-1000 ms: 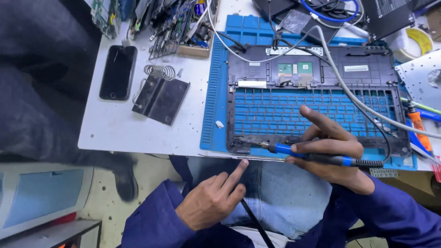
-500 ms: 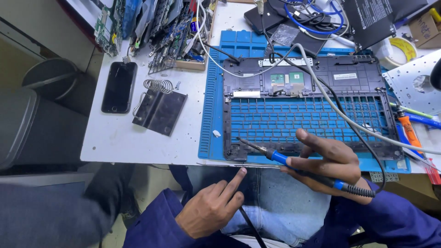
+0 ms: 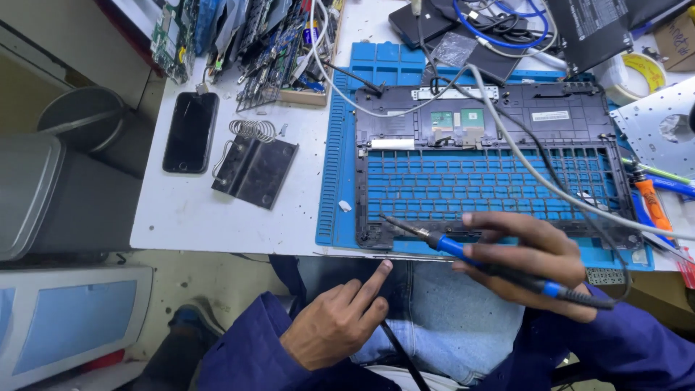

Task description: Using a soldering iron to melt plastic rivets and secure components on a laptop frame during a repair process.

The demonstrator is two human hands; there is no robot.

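— What's the soldering iron (image 3: 463, 253) in the right hand (image 3: 532, 253) made of?

— A dull metal tip and shaft, then a smooth blue plastic handle with a black, matt grip.

— And the frame at the centre?

— The laptop keyboard frame (image 3: 492, 166) looks like matt black plastic, lying on a blue work mat (image 3: 337, 174) that seems rubbery, with moulded ribs.

— The left side of the frame?

— A smartphone (image 3: 190, 132) with a glossy glass face, a dark metal plate (image 3: 255, 171) with a faint sheen and a bright wire coil (image 3: 253, 130), all on a smooth white tabletop (image 3: 195, 210).

— Cloth anywhere?

— The sleeve (image 3: 246, 355) behind the left hand (image 3: 340, 326) is dark blue woven cloth; the jeans (image 3: 449, 326) are pale denim.
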